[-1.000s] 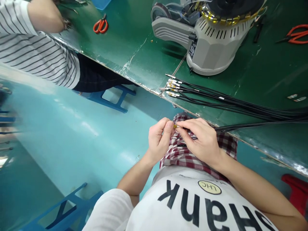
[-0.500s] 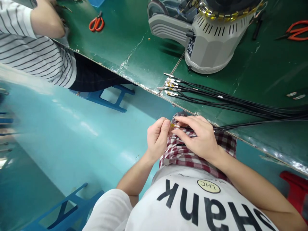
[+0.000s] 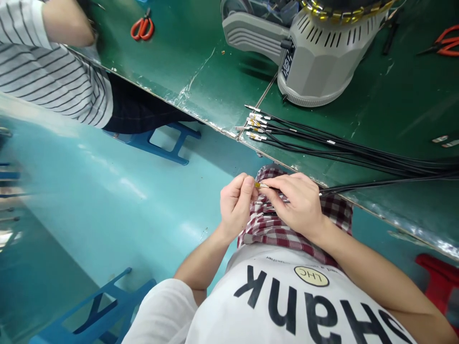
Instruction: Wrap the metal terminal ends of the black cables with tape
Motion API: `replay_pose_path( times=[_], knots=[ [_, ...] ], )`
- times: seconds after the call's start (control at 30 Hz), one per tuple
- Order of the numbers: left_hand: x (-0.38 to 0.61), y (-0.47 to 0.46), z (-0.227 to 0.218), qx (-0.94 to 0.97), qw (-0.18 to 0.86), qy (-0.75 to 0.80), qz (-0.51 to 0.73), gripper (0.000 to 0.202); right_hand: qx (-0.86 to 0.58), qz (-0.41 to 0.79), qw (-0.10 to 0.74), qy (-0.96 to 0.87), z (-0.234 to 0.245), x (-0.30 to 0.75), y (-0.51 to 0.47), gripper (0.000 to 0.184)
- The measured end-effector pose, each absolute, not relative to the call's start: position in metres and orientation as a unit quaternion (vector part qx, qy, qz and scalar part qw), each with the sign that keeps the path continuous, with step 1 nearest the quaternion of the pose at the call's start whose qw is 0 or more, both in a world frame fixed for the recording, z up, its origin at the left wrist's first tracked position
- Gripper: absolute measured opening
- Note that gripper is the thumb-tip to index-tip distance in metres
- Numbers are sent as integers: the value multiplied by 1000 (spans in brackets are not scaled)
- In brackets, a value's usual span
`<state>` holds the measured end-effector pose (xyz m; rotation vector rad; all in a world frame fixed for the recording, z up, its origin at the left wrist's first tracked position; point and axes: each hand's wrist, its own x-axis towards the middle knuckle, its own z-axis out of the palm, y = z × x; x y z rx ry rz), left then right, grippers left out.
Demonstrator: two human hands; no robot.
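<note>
Green tabletop (image 3: pixel 201 91) just beyond the left hand (image 3: pixel 236 208) and right hand (image 3: pixel 299 205), together over plaid cloth (image 3: pixel 283 234), left pinching a gold-tipped terminal (image 3: pixel 260 185), right on its thin cable (image 3: pixel 344 189): likely light, limp, best gripped just behind the terminal.

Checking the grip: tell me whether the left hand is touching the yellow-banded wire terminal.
Touching. The head view shows the fingertips of the left hand pressed against the end of the yellow-banded wire terminal.

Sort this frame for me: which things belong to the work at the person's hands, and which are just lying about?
Part of the work: left hand, right hand, terminal-ended black cable, bundle of black cables.

Just lying about: red-handled scissors, grey benchtop machine, blue stool.
</note>
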<state>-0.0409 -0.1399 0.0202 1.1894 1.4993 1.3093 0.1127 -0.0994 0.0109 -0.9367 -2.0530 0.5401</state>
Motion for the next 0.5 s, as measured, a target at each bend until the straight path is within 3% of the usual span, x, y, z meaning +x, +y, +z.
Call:
replay_pose_path(
  times=[0.5],
  knots=[
    [-43,-140,19,471,409,599,503,46,-371,228,389,-812,10,112,-97,5]
  ],
)
